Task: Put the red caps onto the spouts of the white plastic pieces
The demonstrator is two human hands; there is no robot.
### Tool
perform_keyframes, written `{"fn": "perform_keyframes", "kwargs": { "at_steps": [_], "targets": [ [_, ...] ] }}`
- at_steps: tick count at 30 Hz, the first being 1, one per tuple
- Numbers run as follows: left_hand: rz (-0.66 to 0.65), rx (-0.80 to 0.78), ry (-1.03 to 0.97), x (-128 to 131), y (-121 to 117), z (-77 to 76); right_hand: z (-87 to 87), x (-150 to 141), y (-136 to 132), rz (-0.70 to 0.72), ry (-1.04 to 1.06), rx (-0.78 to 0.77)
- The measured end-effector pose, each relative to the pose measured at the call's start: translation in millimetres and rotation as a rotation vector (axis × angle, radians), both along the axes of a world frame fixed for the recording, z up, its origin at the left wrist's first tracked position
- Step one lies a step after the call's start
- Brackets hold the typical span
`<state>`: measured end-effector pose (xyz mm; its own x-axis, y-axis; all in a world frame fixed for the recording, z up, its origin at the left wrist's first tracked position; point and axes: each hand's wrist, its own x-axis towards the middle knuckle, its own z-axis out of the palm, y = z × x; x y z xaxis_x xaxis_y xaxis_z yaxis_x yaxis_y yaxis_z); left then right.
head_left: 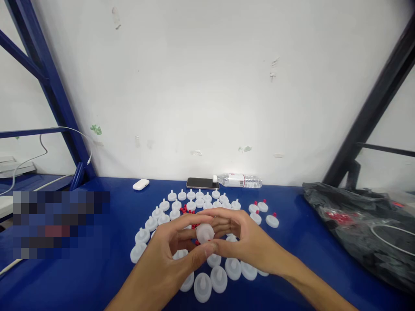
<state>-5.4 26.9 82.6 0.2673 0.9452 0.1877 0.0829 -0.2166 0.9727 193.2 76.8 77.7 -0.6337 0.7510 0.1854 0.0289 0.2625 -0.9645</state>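
Between my two hands, above the middle of the table, is a translucent white nozzle cap (pixel 205 233). My left hand (pixel 171 252) curls round its left side, with the thumb below it. From the right, the fingers and thumb of my right hand (pixel 246 239) close on the same cap, and the two thumb tips meet. A speck of red shows by the thumbs; whether it is a red tip on the cap I cannot tell. Many more white nozzle caps (pixel 202 287) stand spout up around my hands. Small red tips (pixel 185 209) lie piled behind my fingers, partly hidden.
Several white caps with red tips (pixel 272 220) stand apart at the right. Along the wall lie a white case (pixel 141 185), a phone (pixel 197 183) and a water bottle (pixel 240 180). A black plastic bag (pixel 353 233) covers the right side of the blue table (pixel 106 280).
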Motion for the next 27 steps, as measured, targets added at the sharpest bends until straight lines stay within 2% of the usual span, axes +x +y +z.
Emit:
{"fn": "perform_keyframes", "kwargs": {
  "at_steps": [4,8,10,15,19,21,23,25,27],
  "targets": [
    [-0.043,-0.036,-0.081,2,0,1.7,-3.1,-1,1,-0.009,0.020,0.007],
    [-0.028,-0.067,-0.116,2,1,-0.1,-4.0,-4,-3,0.046,0.072,0.009],
    [-0.027,-0.049,-0.117,2,2,-1.9,-3.9,-5,-3,0.038,0.051,0.058],
    [0.017,0.033,-0.043,4,2,-7.9,-4.5,-1,0,-0.094,-0.030,0.164],
    [0.184,0.129,0.144,-1,2,-13.3,3.7,11,7,-0.240,-0.086,0.181],
    [0.269,0.260,0.361,-5,6,-17.7,12.6,22,13,-0.301,-0.175,0.199],
    [0.302,0.405,0.566,-9,11,-23.3,22.6,38,19,-0.384,-0.358,0.305],
    [0.293,0.471,0.661,-11,16,-29.2,31.0,56,24,-0.474,-0.597,0.439],
    [0.258,0.479,0.699,-10,19,-34.0,35.5,75,29,-0.484,-0.800,0.460]
  ]
}}
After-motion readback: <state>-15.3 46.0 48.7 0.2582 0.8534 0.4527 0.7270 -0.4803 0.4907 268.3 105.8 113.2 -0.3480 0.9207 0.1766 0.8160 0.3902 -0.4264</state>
